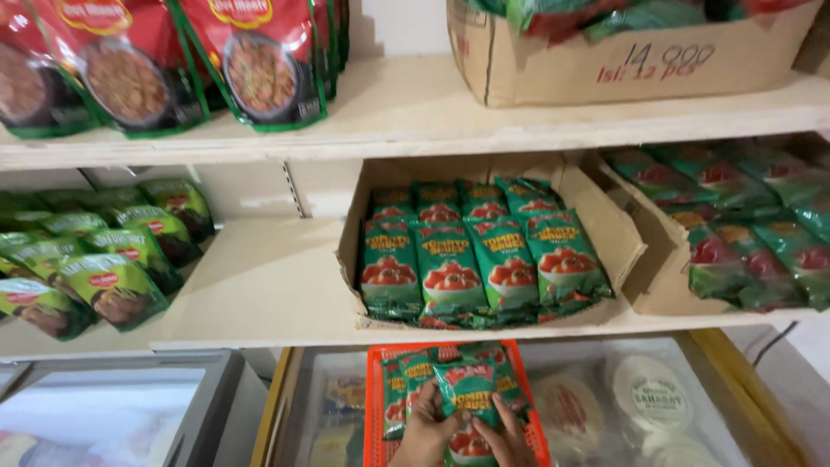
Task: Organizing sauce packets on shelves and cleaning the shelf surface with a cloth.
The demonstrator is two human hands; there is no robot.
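My left hand [425, 430] and my right hand [504, 438] together grip a green sauce pouch [468, 393] with red tomatoes on it. The pouch is lifted out of an orange plastic basket [373, 406] that holds more of the same pouches. The basket rests on the glass lid of a freezer. Straight above, on the middle shelf, an open cardboard box [618, 238] holds several rows of identical green pouches [471, 259]. Only the fingers and backs of both hands show at the bottom edge.
Lime-green pouches [112, 251] lie on the shelf at left, red pouches [259, 60] on the top shelf. A second box of green pouches [743, 220] sits at right, a closed carton [605, 60] above it. Bare shelf [268, 277] lies between the boxes. Freezer glass [640, 398] below.
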